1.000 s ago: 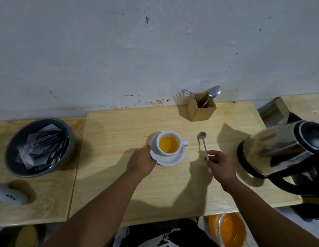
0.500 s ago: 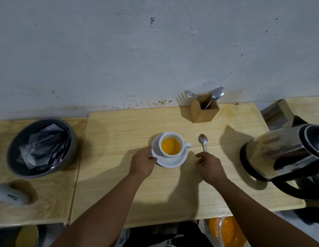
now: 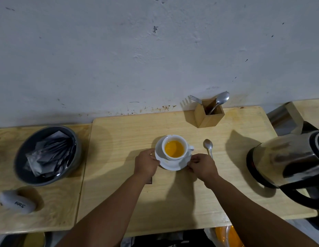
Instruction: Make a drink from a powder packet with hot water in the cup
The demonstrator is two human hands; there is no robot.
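- A white cup point(image 3: 174, 147) filled with orange drink stands upright on a white saucer point(image 3: 173, 164) near the middle of the wooden table point(image 3: 173, 202); its handle points to the right.
- The left hand point(image 3: 146, 164) grips the saucer's left rim, the fingers point(image 3: 152, 154) curled closed around the edge.
- The right hand point(image 3: 202, 166) holds the saucer's right rim at the near side, its fingers pinched shut on the edge.
- A metal spoon point(image 3: 208, 147) lies flat on the table just right of the cup, bowl pointing away from the person; its handle end runs behind the right hand, and I cannot tell whether they touch.
- Behind the cup and to its right, a wooden holder point(image 3: 208, 118) stands by the wall with a fork point(image 3: 195, 99) and a larger spoon point(image 3: 220, 100) leaning in it.
- Well right of the cup stands a steel kettle point(image 3: 289, 157) with a black handle.
- Far left of the cup, on a neighbouring table, a grey bowl point(image 3: 48, 154) holds a heap of silvery packets point(image 3: 48, 154).
- In front of that bowl lies a small white object point(image 3: 16, 201) with dark lettering.
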